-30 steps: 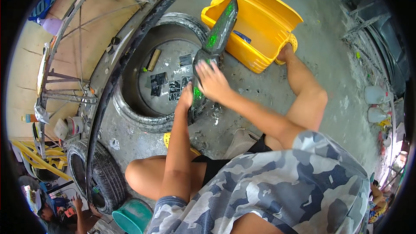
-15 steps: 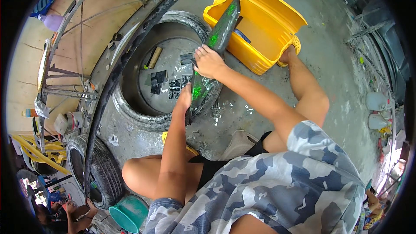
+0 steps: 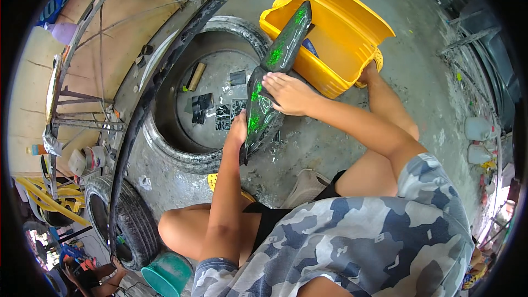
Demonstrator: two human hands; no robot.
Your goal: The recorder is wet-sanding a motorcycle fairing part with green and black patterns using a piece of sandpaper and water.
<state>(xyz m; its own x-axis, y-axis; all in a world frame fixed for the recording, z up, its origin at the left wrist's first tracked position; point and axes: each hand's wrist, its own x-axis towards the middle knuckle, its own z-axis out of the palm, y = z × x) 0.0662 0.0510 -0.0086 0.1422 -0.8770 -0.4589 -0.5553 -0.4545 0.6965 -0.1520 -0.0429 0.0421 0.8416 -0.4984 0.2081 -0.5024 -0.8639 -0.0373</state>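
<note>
The large grey tyre [image 3: 165,148] lay flat on the concrete floor [image 3: 429,77], its central opening holding black patch pieces [image 3: 212,113] and a short wooden-handled tool [image 3: 196,76]. Beside the tyre's far right edge stood the yellow moulded plastic tub [image 3: 344,44]. The long black panel streaked with green paint [image 3: 275,77] extended upright and tilted from the tyre's right rim up to the tub. The right hand [image 3: 289,93] lay flat across the panel's mid-section, fingers spread on its face; whether it clasped the edge could not be determined. The left hand [image 3: 240,131] was closed around the panel's lower left edge, just over the tyre's right rim, so the panel sat between both hands.
</note>
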